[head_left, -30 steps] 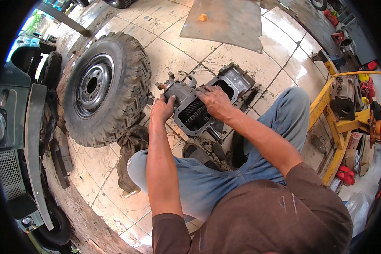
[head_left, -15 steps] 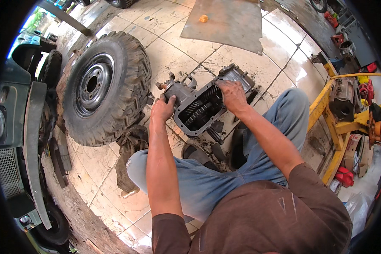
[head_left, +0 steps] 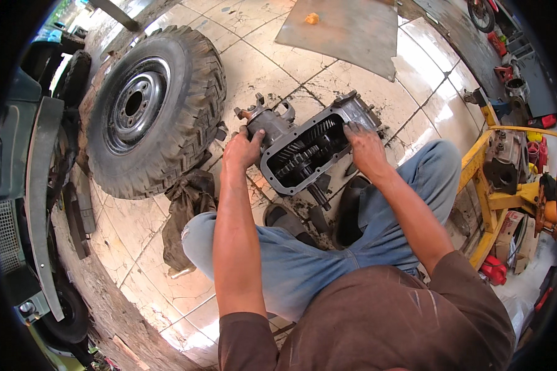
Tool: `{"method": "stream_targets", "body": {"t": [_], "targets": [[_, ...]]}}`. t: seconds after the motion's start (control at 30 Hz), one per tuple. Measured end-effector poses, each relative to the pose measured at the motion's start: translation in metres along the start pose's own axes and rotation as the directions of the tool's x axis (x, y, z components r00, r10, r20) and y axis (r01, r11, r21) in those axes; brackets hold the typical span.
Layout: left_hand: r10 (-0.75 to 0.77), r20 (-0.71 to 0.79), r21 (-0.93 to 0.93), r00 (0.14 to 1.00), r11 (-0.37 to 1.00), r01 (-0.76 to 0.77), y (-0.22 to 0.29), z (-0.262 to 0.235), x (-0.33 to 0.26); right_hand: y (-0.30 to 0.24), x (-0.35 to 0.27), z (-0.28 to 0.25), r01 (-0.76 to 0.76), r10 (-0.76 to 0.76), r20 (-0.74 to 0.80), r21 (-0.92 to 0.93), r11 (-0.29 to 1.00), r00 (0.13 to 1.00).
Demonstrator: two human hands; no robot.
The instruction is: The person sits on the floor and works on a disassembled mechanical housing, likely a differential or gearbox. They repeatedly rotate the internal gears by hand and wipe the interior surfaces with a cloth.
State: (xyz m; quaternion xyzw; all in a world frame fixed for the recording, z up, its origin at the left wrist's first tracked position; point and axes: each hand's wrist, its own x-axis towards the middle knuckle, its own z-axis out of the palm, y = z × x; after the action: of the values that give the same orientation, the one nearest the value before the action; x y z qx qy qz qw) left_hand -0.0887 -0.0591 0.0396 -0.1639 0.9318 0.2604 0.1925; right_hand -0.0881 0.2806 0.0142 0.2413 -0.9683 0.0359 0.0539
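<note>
An open grey metal gearbox housing (head_left: 278, 133) lies on the tiled floor in front of my knees, with greasy gears (head_left: 303, 162) showing inside. My left hand (head_left: 242, 148) grips the housing's left end near its flange. My right hand (head_left: 364, 148) rests on the right end of the housing's rim, fingers spread over the edge. I am seated low, both knees in blue jeans around the gearbox.
A large off-road tyre on a steel rim (head_left: 151, 108) lies left of the gearbox. A dirty rag (head_left: 189, 204) sits by my left knee. A yellow stand (head_left: 495, 185) with machine parts is at right. A grey sheet (head_left: 346, 31) lies farther away. A vehicle front (head_left: 25, 185) stands at far left.
My right hand moved from inside the housing, over the gears, out to its right end. The left hand stayed on the left end.
</note>
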Motion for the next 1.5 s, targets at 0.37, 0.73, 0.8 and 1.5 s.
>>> {"method": "stream_targets", "body": {"t": [0.37, 0.73, 0.8, 1.5], "targets": [[-0.008, 0.008, -0.008, 1.000, 1.000, 0.008, -0.003, 0.000, 0.005, 0.028, -0.001, -0.014, 0.093, -0.105, 0.137, 0.095, 0.991, 0.985], [-0.007, -0.047, -0.058, 0.999, 0.998, 0.004, -0.004, 0.008, 0.004, 0.031, -0.021, -0.015, 0.148, -0.158, 0.103, 0.097, 0.984, 0.982], [-0.023, -0.005, -0.043, 1.000, 0.999, 0.023, -0.009, 0.007, 0.007, 0.019, -0.018, -0.020, 0.190, -0.191, 0.074, 0.024, 0.982, 0.979], [-0.040, -0.047, -0.031, 0.998, 0.999, 0.039, -0.005, 0.010, 0.005, -0.010, -0.030, -0.015, 0.161, -0.160, -0.048, 0.022, 0.987, 0.986]]}}
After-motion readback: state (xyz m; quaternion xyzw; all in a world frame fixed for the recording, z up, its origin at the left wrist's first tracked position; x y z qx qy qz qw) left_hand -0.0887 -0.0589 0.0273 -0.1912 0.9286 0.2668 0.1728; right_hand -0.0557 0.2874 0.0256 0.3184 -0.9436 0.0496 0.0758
